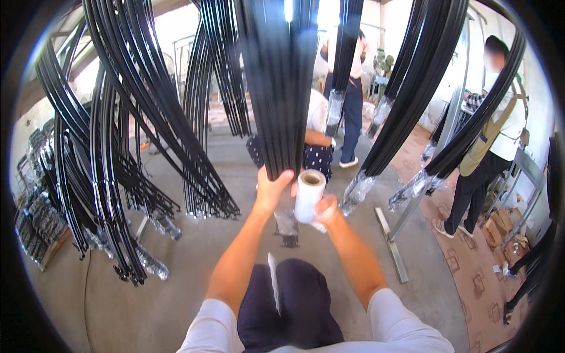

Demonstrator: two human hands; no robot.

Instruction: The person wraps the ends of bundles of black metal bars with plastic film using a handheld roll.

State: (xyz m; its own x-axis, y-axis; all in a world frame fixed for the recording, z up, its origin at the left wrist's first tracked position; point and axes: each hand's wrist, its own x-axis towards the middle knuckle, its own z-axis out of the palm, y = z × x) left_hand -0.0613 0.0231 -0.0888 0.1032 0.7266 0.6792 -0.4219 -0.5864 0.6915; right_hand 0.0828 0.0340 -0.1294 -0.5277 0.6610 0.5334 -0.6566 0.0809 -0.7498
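Note:
A thick bundle of long black rods (281, 112) hangs upright in front of me. My left hand (272, 189) is closed round its lower part, thumb across the front. In my right hand (326, 208) is a roll of clear stretch film (308, 200), held upright close beside the bundle, with its brown cardboard core facing up. Under my hands shows a dark end covered in film (287, 226); whether it belongs to this same bundle I cannot tell.
Bare black rod bundles (159, 112) hang at left. At right, hanging bundles have film-wrapped ends (359, 188). A crouching person (316, 117) is behind my bundle; another person (494, 117) stands at right. A metal stand foot (391, 244) lies on the floor, near cardboard boxes (500, 226).

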